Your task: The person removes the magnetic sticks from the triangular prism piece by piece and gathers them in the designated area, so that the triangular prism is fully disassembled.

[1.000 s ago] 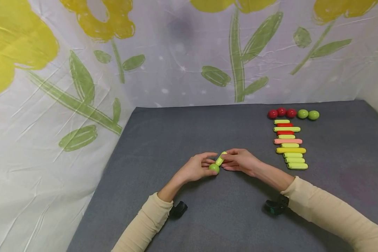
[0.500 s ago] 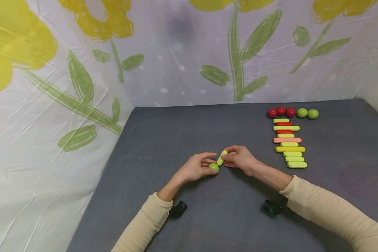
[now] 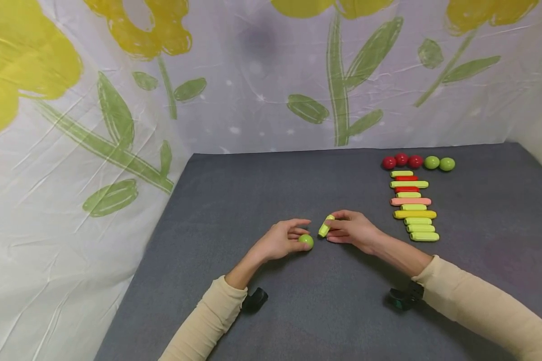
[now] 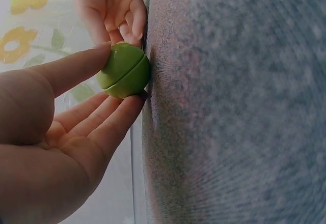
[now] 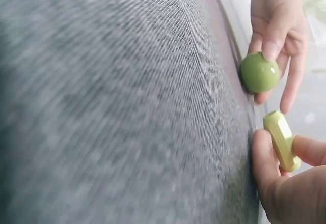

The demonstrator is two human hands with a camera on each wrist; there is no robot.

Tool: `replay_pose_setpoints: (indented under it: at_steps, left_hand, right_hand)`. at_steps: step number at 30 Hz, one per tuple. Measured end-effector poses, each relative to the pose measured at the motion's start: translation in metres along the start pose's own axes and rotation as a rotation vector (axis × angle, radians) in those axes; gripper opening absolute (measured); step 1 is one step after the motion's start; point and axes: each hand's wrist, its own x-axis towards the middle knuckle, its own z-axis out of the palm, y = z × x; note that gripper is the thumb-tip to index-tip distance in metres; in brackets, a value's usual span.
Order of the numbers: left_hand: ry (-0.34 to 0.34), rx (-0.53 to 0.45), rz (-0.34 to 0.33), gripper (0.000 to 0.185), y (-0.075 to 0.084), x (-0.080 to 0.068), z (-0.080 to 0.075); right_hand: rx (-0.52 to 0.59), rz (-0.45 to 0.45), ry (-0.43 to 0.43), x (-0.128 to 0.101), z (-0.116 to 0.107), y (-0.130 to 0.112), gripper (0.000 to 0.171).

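My left hand [image 3: 285, 239] pinches a green ball [image 3: 305, 241] between thumb and fingers, and the ball rests on the grey table [image 3: 262, 185]. The left wrist view shows the green ball [image 4: 124, 70] close up under the thumb. My right hand [image 3: 350, 229] pinches a short yellow-green stick [image 3: 325, 226], tilted, a small gap to the right of the ball. In the right wrist view the stick [image 5: 281, 140] lies between thumb and finger, apart from the ball [image 5: 259, 72].
At the table's far right lies a column of several yellow-green, red, pink and yellow sticks [image 3: 413, 205]. Above it sits a row of red balls [image 3: 401, 161] and green balls [image 3: 439, 163]. A flowered cloth [image 3: 117, 100] hangs behind and at the left.
The stick was touching the green ball; my right hand has pulled it off to the right, and the two now sit apart. The left hand stayed with the ball.
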Motion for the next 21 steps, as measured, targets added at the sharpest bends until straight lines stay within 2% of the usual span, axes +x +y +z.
replay_pose_setpoints:
  at_steps: [10,21]
  left_hand:
    - [0.001,-0.009,0.005,0.058,-0.002,0.000,0.000]
    - [-0.004,-0.012,0.031,0.056,-0.001,0.000,0.000]
  right_hand:
    - [0.076,0.014,-0.006,-0.023,-0.027,-0.008,0.043]
    - [0.167,-0.018,-0.040,-0.053,-0.065,-0.012,0.043]
